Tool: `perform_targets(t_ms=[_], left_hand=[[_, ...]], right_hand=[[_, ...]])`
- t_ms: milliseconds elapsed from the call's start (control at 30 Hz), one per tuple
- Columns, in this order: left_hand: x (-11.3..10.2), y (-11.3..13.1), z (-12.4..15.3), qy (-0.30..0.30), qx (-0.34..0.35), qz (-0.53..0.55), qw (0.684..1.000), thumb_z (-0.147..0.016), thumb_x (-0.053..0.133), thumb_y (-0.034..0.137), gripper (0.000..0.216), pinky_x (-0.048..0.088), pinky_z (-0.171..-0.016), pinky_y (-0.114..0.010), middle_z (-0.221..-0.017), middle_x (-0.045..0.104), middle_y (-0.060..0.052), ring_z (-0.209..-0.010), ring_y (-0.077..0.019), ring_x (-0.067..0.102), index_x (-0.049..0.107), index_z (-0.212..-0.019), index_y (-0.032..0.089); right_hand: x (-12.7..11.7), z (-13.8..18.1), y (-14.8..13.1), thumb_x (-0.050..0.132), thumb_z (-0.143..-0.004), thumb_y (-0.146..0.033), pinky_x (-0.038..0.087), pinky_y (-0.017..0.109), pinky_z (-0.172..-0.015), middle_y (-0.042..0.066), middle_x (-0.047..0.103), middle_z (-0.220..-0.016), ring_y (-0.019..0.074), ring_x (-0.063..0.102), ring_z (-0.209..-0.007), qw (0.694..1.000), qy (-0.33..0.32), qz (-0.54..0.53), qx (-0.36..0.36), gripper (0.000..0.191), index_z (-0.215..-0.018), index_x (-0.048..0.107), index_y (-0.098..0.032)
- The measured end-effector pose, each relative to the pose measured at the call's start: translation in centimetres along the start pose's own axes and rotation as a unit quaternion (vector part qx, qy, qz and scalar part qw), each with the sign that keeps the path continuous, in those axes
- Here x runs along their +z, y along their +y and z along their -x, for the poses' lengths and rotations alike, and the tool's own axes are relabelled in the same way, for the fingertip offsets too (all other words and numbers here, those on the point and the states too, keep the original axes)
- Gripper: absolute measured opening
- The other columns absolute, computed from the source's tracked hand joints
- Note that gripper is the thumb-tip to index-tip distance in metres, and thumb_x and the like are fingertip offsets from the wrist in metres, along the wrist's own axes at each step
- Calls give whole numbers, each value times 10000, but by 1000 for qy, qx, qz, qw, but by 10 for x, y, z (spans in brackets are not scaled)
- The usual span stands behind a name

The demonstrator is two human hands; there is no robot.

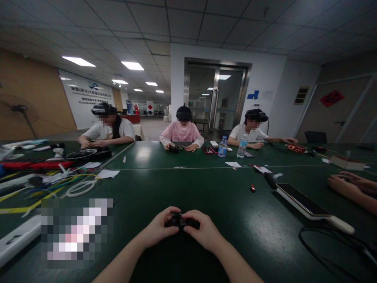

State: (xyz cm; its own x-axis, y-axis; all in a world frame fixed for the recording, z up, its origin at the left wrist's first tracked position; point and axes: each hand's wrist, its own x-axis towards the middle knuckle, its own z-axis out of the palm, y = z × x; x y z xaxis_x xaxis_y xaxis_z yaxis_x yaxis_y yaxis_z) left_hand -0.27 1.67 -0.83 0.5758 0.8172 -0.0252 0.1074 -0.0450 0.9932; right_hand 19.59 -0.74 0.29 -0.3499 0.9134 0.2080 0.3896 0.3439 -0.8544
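Just above the near part of the dark green table, my left hand and my right hand hold one small black object between them. My left fingers and thumb grip its left end, while the right ones close round its right end. Its middle shows between my thumbs and fingertips, dark with a faint reddish spot. Its ends are covered by my fingers, and its exact kind cannot be made out. The two hands are close together, with the forearms reaching in from the bottom edge.
A small red item lies right of centre. Further right are a phone on a white holder and a black cable. Cables and a white power strip crowd the left. Water bottles and several people are beyond.
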Motion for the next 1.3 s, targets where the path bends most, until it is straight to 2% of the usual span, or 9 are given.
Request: perform_targets(t_ms=[367, 567, 800, 1300], left_hand=[[-1, -2, -1, 1, 14, 1, 1000, -698, 647, 166, 436, 425, -794, -339, -969, 599, -31, -904, -190, 561, 451, -1085, 218], [0, -1, 0, 2, 7, 2, 1000, -712, 628, 152, 497, 425, -824, -349, -991, 605, -28, -924, -191, 572, 416, -1154, 233], [0, 1, 0, 7, 3, -23, 1000, -696, 631, 133, 456, 419, -854, -355, -1086, 586, -55, -1014, -210, 539, 465, -1114, 210], [3, 6, 1, 5, 5, -18, 1000, -685, 632, 147, 437, 413, -852, -372, -1028, 609, -44, -971, -213, 560, 478, -1089, 210]], right_hand=[[-5, 2, -8, 606, -729, -209, 428, 333, -891, -9, 606, -1047, 185, 546, -1008, 999, -8, 9, 37, 300, -1022, 599, -269], [-5, 0, -6, 617, -722, -199, 432, 328, -894, -2, 610, -1042, 179, 552, -1000, 999, -3, 10, 34, 298, -1013, 602, -260], [-4, 1, -5, 620, -724, -193, 413, 328, -931, 13, 592, -1082, 174, 542, -1029, 1000, -8, 11, 24, 261, -978, 639, -253], [-3, 1, -4, 628, -718, -196, 408, 339, -929, 16, 595, -1077, 188, 545, -1028, 1000, -3, -2, 30, 255, -966, 649, -253]])
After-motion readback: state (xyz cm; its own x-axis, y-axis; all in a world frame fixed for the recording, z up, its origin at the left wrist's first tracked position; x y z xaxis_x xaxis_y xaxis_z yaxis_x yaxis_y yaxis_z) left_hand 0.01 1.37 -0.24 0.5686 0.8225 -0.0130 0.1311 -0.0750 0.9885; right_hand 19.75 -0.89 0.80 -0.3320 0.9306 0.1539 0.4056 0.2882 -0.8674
